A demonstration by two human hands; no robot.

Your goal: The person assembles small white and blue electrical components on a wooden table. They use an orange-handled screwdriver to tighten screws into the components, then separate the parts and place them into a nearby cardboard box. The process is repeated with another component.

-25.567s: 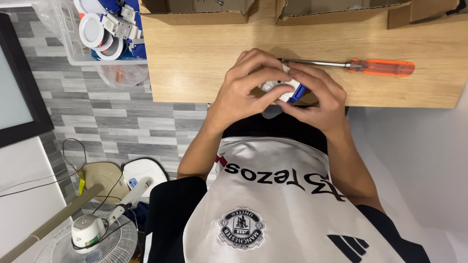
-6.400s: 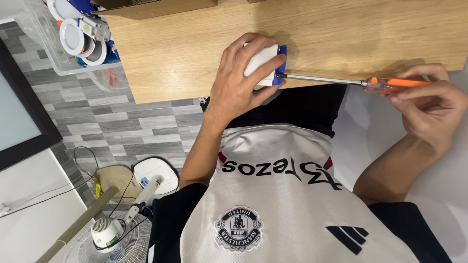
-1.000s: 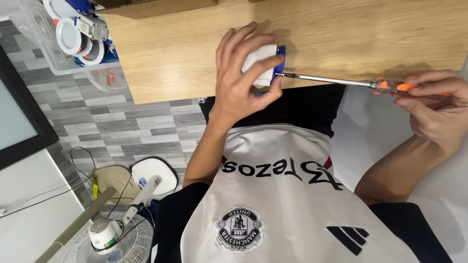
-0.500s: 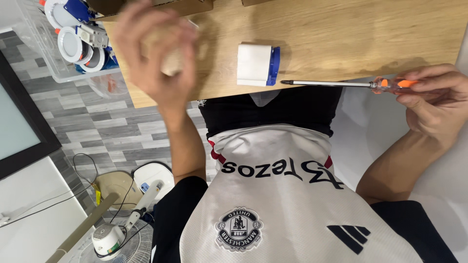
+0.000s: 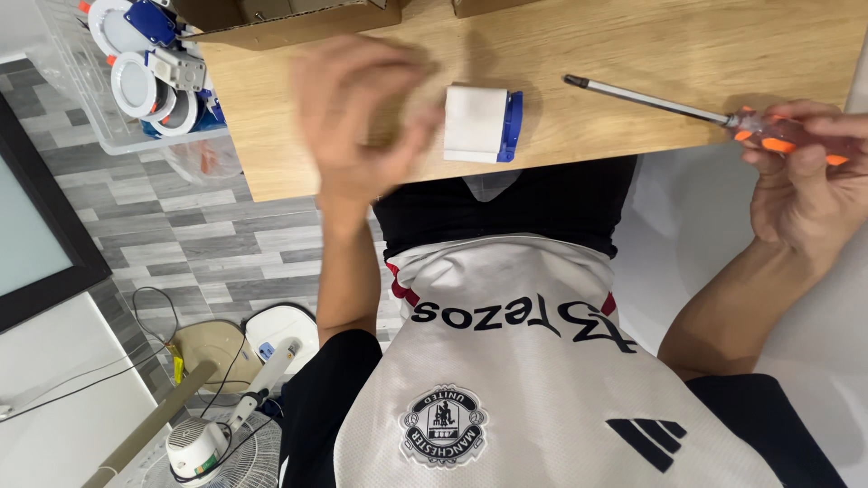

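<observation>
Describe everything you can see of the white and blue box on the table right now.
The white and blue box is a small, plastic-looking block: a white rectangular body with a blue band along one side. It lies flat near the front edge of the wooden table, touched by neither hand. The blurred left hand hovers beside it; the screwdriver, held in the right hand, points its tip toward it from a distance.

Left hand (image 5: 366,122): raised over the bench near its front edge, motion-blurred, fingers loosely spread and curled, gripping nothing, forearm running straight up from the torso. Right hand (image 5: 800,172): off the bench's right front corner, fingers closed in a grip, forearm angled in from the right.
</observation>
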